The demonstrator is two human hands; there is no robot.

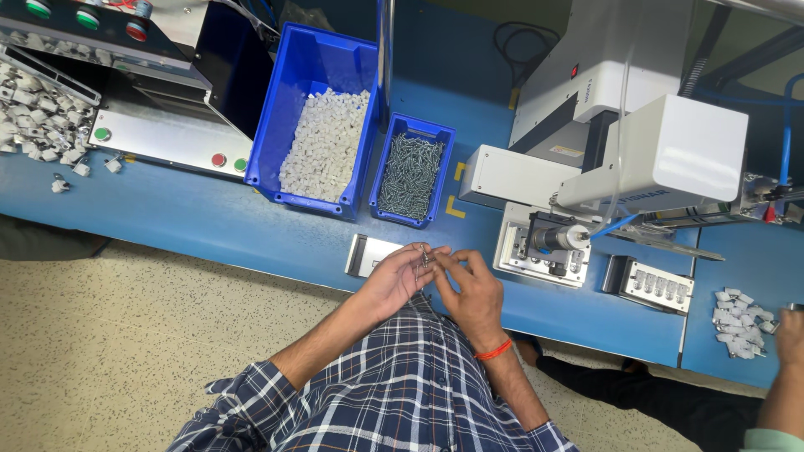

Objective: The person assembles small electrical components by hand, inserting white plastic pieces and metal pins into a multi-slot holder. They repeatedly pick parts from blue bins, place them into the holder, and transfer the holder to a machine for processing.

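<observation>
factory assembly station | blue workbench point(209, 222) | parts bins point(314, 109) | screwdriving machine point(636, 142)

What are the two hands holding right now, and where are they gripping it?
Both the left hand and right hand pinch a small metal part between their fingertips, above the blue bench. Which end each grips cannot be told.

Left hand point(394, 280) and right hand point(471, 289) pinching small screws point(423, 258) together, blue workbench point(209, 222), bin of screws point(410, 172) beyond
</observation>
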